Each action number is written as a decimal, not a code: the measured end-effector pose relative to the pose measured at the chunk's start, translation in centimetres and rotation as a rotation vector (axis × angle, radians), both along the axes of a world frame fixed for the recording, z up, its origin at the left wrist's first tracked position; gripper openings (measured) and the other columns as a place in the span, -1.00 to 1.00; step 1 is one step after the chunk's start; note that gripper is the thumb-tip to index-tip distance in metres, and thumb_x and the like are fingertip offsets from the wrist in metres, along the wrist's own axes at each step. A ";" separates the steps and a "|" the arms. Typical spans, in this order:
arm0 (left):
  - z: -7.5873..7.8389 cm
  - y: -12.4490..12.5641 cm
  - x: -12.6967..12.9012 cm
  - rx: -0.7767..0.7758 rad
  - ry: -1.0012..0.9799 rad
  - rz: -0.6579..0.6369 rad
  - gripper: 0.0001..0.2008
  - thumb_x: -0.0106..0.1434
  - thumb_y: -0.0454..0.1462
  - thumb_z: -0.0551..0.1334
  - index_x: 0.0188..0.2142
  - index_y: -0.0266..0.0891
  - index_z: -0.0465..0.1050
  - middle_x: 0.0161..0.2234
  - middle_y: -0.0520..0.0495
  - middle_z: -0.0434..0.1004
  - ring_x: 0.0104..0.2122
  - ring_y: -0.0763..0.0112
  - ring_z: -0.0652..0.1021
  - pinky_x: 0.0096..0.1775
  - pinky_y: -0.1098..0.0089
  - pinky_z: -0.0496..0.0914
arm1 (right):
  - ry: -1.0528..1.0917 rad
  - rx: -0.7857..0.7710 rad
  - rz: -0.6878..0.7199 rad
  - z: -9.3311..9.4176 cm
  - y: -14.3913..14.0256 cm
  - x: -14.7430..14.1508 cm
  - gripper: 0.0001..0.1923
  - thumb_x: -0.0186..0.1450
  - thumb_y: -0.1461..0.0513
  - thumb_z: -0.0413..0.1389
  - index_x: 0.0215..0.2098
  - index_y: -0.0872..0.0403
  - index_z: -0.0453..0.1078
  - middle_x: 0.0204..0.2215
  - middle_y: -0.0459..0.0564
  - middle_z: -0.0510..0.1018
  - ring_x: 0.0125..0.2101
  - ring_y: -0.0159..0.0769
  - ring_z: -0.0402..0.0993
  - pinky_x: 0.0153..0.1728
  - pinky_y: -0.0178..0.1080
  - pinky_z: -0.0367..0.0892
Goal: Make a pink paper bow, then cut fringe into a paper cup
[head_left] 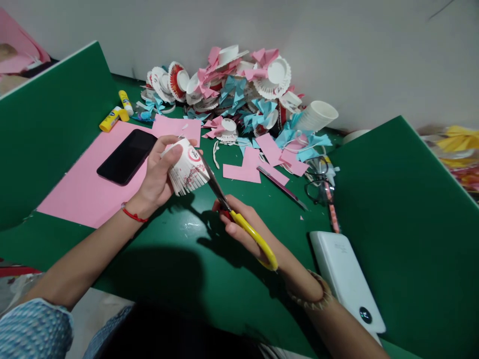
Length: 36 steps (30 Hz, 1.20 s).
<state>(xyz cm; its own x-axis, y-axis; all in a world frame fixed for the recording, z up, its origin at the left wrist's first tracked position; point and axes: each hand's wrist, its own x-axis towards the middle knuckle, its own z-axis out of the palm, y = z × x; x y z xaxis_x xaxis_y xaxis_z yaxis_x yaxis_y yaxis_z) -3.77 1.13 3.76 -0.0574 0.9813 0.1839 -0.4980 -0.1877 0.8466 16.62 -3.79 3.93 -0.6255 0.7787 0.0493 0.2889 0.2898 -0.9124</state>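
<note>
Tilted in my left hand [160, 167] is a white paper cup [189, 169] with a red and pink print, its wall cut into narrow strips along the lower edge. The fingers and thumb pinch it near its base. My right hand [243, 224] is closed around the handles of a pair of scissors [254, 237], yellow on the near loop with a bit of red showing. The scissor blades reach up to the cup's right edge, and the strips there partly hide whether they touch. Both hands are above the green table [164, 264].
Behind lies a heap of fringed cups with pink and blue paper bows [232, 94], beside stacked white cups [318, 115]. Left are a phone [127, 157], pink paper [82, 192] and glue sticks [110, 119]. Right are a craft knife [282, 188], glasses [318, 192] and a white power bank [346, 279]. Green partitions [407, 224] flank both sides.
</note>
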 end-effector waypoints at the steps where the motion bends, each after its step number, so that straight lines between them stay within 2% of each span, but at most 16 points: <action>1: 0.0 0.0 0.0 -0.001 -0.001 0.005 -0.62 0.02 -0.08 0.40 -0.33 -0.14 0.25 -0.30 0.03 0.59 -0.20 0.28 0.62 -0.23 0.34 0.54 | -0.004 -0.003 0.006 0.0 0.0 0.0 -0.38 0.25 -0.28 -0.13 -0.21 0.09 0.23 -0.57 -0.17 0.24 -0.57 -0.41 0.08 -0.53 -0.32 0.06; 6: -0.3 0.1 -0.1 0.019 0.027 0.037 -0.65 0.05 -0.07 0.37 -0.29 -0.12 0.27 -0.28 0.05 0.56 -0.21 0.31 0.62 -0.23 0.33 0.52 | -0.021 0.009 0.022 -0.3 0.0 0.0 -0.37 0.24 -0.29 -0.14 -0.22 0.09 0.22 -0.57 -0.18 0.24 -0.57 -0.42 0.07 -0.54 -0.33 0.05; 14: -0.4 -0.1 0.2 -0.019 -0.006 -0.005 -0.61 0.01 -0.08 0.39 -0.28 -0.13 0.26 -0.26 0.05 0.56 -0.29 0.38 0.61 -0.31 0.40 0.49 | 0.009 0.030 0.016 -0.9 0.0 0.2 -0.37 0.25 -0.28 -0.15 -0.21 0.09 0.23 -0.59 -0.19 0.25 -0.59 -0.42 0.10 -0.54 -0.33 0.06; 26: -0.4 -0.1 0.1 -0.001 0.010 -0.008 -0.62 0.05 -0.07 0.38 -0.27 -0.13 0.26 -0.23 0.04 0.57 -0.25 0.35 0.62 -0.25 0.36 0.50 | -0.018 0.034 0.012 -0.5 0.0 0.1 -0.36 0.26 -0.29 -0.17 -0.21 0.11 0.23 -0.55 -0.15 0.26 -0.56 -0.42 0.09 -0.53 -0.32 0.08; 36: 0.2 -0.4 0.5 -0.023 -0.047 0.011 -0.59 -0.02 -0.09 0.43 -0.33 -0.17 0.26 -0.28 0.04 0.59 -0.33 0.39 0.63 -0.31 0.43 0.52 | -0.008 0.035 0.008 -0.6 0.0 0.2 -0.38 0.27 -0.27 -0.16 -0.21 0.11 0.24 -0.54 -0.14 0.27 -0.55 -0.42 0.10 -0.52 -0.32 0.08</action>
<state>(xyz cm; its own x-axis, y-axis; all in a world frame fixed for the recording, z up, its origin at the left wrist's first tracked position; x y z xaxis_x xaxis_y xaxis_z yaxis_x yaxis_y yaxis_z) -3.28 0.76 4.00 -0.0762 0.9844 0.1584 -0.5352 -0.1745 0.8265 16.82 -3.80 3.33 -0.6324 0.7713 0.0717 0.2933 0.3240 -0.8994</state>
